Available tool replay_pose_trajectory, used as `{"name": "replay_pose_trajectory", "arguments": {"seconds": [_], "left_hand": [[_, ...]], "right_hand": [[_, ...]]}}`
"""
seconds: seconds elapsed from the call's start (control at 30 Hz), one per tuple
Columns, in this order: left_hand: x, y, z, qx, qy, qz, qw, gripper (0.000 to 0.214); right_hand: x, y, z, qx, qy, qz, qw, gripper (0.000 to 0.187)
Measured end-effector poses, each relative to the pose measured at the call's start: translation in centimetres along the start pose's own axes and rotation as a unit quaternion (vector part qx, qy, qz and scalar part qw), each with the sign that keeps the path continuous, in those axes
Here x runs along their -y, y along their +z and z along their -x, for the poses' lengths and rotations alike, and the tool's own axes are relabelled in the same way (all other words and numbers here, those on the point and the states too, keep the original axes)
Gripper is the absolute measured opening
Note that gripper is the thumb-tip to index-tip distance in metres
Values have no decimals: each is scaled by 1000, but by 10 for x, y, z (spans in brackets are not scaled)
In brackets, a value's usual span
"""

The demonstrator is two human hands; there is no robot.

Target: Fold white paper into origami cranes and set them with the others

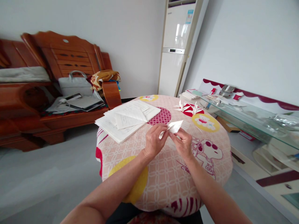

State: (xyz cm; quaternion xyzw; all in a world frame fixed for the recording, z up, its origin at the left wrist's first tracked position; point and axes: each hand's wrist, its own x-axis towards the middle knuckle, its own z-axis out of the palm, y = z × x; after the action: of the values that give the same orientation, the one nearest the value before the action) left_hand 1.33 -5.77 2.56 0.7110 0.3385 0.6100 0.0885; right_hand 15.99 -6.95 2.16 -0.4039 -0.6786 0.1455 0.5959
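White paper, thin and feather-light: that's the folded paper, pinched between both hands just above the cloth-covered table, a little past its middle. The left hand is curled in, thumb and fingertips closed on the piece's lower left edge. The right hand is closed as well, nipping it from the right and underneath.

By the look of it, this piece has no weight to speak of and only its creases give it stiffness. It should bend, crumple or tear under a hard squeeze, so the layered folds and edges are the sensible places to grip, with fingertips rather than a full fist.

Around the hands, a stack of sheets lies fanned out on the table's far left, near the left hand but apart from it. Small folded paper figures sit at the far edge, well apart. Nothing stands between the hands and the cloth below. Off the table there's a wooden bench with a grey bag to the left, a tall air conditioner behind and a glass shelf to the right.
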Motion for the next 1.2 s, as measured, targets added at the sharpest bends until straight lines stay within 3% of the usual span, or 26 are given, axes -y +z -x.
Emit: {"name": "replay_pose_trajectory", "arguments": {"seconds": [0.27, 0.4, 0.63, 0.83, 1.03, 1.2], "left_hand": [[-2, -9, 6, -7, 118, -48, 992, 11], [1, -9, 8, -2, 127, -51, 991, 13], [0, -10, 8, 20, 76, -11, 997, 16], [1, -3, 8, 30, -42, 25, 998, 20], [8, 3, 6, 0, -154, 88, 984, 15], [11, 5, 2, 4, -219, 153, 964, 15]], "right_hand": [[3, 2, 11, -36, -6, 36, 999, 13], [0, 3, 13, -54, -8, 28, 998, 11], [4, 2, 11, -35, -18, 54, 998, 12], [4, 3, 7, -19, -16, 65, 998, 17], [5, 1, 4, 38, 12, 11, 999, 19], [1, 0, 5, 35, 20, -24, 999, 16]]}}
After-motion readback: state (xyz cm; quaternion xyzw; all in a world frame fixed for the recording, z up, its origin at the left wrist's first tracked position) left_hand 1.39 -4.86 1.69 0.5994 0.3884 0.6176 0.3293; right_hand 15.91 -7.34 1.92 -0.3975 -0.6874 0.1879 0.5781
